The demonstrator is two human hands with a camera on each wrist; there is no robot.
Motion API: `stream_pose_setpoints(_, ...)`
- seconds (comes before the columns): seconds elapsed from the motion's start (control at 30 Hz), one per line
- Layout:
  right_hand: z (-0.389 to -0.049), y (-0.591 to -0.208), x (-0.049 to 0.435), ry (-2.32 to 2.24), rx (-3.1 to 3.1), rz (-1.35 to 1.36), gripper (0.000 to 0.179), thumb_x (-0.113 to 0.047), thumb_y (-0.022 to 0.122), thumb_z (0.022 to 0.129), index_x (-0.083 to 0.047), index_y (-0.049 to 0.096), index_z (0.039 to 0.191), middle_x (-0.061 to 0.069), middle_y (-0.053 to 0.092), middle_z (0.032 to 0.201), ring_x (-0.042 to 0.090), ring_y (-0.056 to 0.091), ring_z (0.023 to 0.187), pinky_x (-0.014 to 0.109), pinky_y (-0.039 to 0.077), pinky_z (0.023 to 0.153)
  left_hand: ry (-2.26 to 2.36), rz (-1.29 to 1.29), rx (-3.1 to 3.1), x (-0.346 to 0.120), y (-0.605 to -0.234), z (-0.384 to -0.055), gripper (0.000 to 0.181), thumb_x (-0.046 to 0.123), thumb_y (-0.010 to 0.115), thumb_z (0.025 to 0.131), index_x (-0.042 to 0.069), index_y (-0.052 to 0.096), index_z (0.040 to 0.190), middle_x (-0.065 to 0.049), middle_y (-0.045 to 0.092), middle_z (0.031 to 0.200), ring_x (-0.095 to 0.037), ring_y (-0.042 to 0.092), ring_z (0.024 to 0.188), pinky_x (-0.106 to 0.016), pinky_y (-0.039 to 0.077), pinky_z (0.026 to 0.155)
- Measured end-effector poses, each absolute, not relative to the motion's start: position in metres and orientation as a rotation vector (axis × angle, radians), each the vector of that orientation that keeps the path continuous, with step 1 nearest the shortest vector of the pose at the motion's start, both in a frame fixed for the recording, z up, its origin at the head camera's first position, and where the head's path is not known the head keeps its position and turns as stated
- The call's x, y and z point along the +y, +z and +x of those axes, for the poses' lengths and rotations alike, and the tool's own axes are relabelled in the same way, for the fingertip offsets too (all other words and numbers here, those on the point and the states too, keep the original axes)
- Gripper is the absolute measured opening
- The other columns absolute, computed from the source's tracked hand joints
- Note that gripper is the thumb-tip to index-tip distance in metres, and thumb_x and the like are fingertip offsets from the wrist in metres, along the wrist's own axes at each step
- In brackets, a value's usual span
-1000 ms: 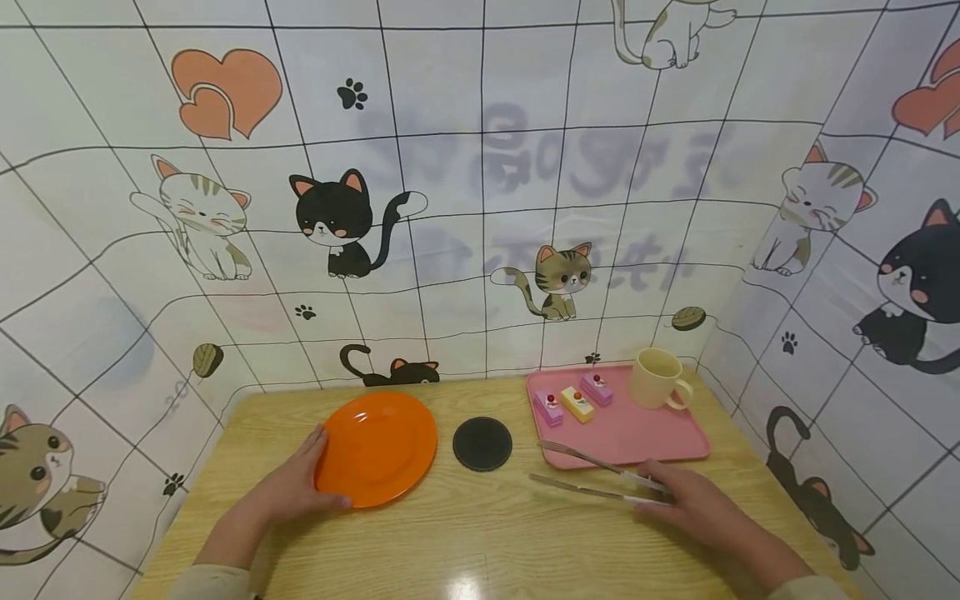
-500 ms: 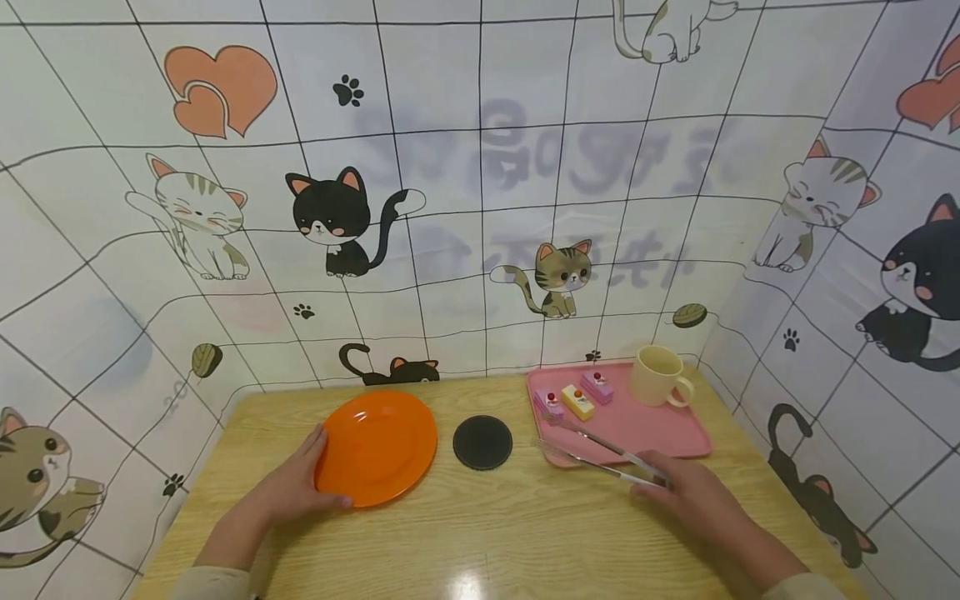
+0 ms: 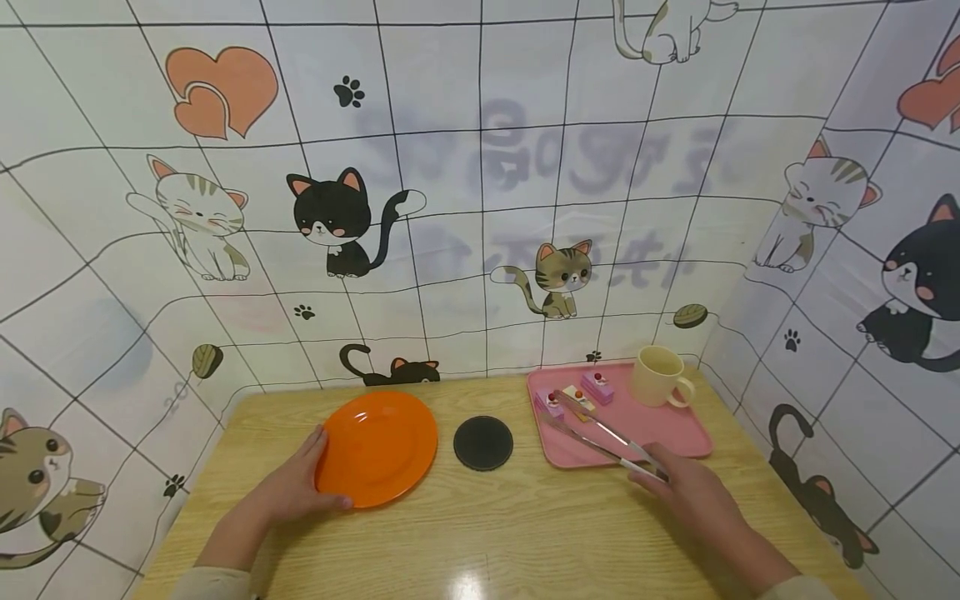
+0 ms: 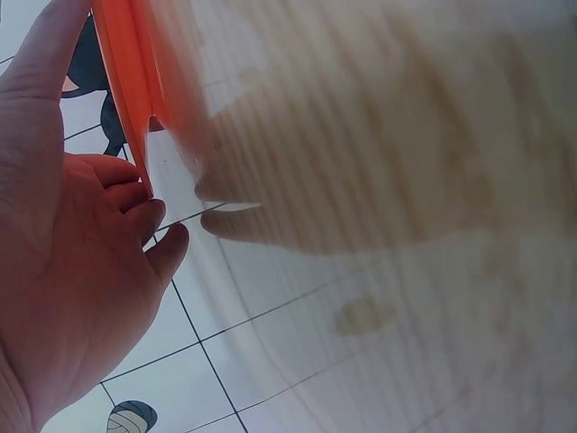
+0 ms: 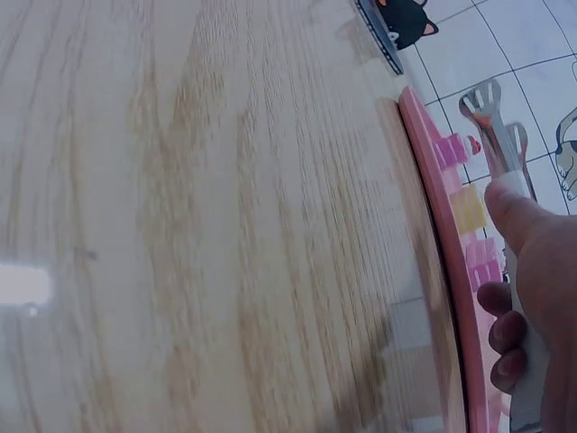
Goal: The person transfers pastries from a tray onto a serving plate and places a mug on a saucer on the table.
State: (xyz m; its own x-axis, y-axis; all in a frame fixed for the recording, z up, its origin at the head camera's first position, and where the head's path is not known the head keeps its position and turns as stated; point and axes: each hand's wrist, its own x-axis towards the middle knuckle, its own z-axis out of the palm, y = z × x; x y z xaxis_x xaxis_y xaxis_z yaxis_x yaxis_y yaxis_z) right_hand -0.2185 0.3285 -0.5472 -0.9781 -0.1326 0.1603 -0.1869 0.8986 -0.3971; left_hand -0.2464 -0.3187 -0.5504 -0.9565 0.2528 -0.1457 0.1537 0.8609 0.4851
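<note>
My left hand (image 3: 288,487) touches the left rim of an orange plate (image 3: 382,450), thumb and fingers spread along its edge. In the left wrist view the fingertips (image 4: 167,248) lie right at the rim. Metal tongs (image 3: 624,439) with white handles are gripped in my right hand (image 3: 693,492), arms apart. Their tips reach over the pink tray (image 3: 667,433), on either side of the nearest purple toy cake (image 3: 549,405). One tong arm partly covers the yellow toy cake (image 3: 573,390) beside it. A second purple toy cake (image 3: 597,389) lies further back.
A cream mug (image 3: 655,379) stands at the tray's back right, handle to the right. Between plate and tray lies a round black coaster (image 3: 483,443). The wooden table (image 3: 450,529) is walled on three sides by a cat-print sheet (image 3: 450,325).
The tongs in my right hand have moved forward from the tray's front edge to the cakes, and their tips now straddle the nearest purple one. My left hand and the plate have stayed put.
</note>
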Motion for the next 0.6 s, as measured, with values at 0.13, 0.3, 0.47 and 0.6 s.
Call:
stream_pose_setpoints(0.13,-0.2190,-0.5478,0.3269,0.626,-2.928,0.222,0.032,-0.045,0.082,0.101,-0.024,0.069,0.121,-0.012,0.060,0.082,0.017,0.057,0.075,0.044,0.051,0.066,0.716,0.320,2.836,-0.3180,-0.5493,-0.2454,0.141,0.063,0.095,0.079,-0.012,0.018,0.171,-0.035,0.008,0.179,-0.061,0.025,0.159,-0.075,0.032,0.124)
stream_pose_setpoints(0.3,-0.2213,-0.5486,0.3251,0.664,-2.928,0.192,0.035,-0.050,0.080,0.102,-0.021,0.070,0.119,-0.009,0.058,0.081,0.019,0.055,0.074,0.042,0.048,0.067,0.731,0.302,2.829,-0.3157,-0.5467,-0.2434,0.141,0.062,0.095,0.079,-0.012,0.017,0.171,-0.034,0.008,0.180,-0.060,0.024,0.160,-0.075,0.031,0.124)
stream_pose_setpoints(0.47,-0.2230,-0.5498,0.3232,0.679,-2.919,0.175,0.035,-0.049,0.080,0.102,-0.020,0.070,0.117,-0.008,0.058,0.081,0.019,0.055,0.074,0.042,0.048,0.067,0.732,0.297,2.832,-0.3148,-0.5466,-0.2432,0.142,0.063,0.095,0.079,-0.011,0.016,0.171,-0.034,0.008,0.180,-0.059,0.023,0.161,-0.074,0.031,0.125)
stream_pose_setpoints(0.6,-0.2241,-0.5509,0.3211,0.675,-2.914,0.166,0.032,-0.046,0.082,0.101,-0.020,0.069,0.113,-0.008,0.058,0.080,0.019,0.054,0.073,0.042,0.047,0.066,0.726,0.298,2.839,-0.3157,-0.5487,-0.2444,0.143,0.065,0.095,0.078,-0.011,0.017,0.171,-0.034,0.009,0.180,-0.059,0.023,0.161,-0.074,0.030,0.125)
